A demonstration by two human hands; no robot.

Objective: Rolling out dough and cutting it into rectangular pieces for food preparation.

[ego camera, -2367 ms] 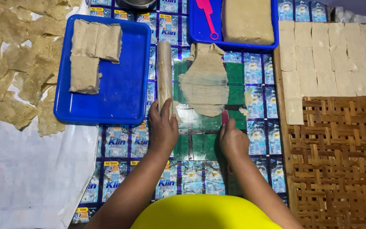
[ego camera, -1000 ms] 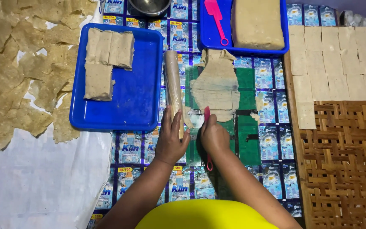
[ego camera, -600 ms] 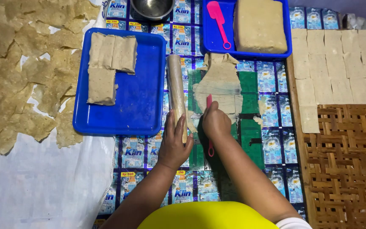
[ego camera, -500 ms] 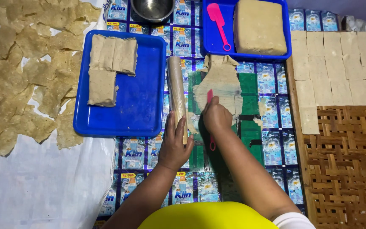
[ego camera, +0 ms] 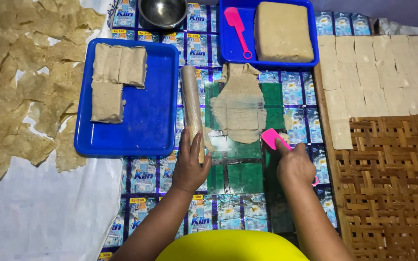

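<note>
While the left hand (ego camera: 189, 164) has stayed closed around the near end of the rolling pin (ego camera: 191, 108), the right hand (ego camera: 293, 166) has swung out from the middle of the dough sheet (ego camera: 242, 107) to its lower right corner, carrying the pink scraper (ego camera: 272, 139). That shift suggests the cutting has moved to the sheet's outer edge. The right grip is wrapped firmly round the scraper's handle, blade tip touching the mat just beside the dough. The sheet lies flat on the green mat (ego camera: 238, 176), between the pin and the woven tray (ego camera: 393, 183). It is thin, pale tan, ragged along its top, with faint straight score lines across its lower part.
</note>
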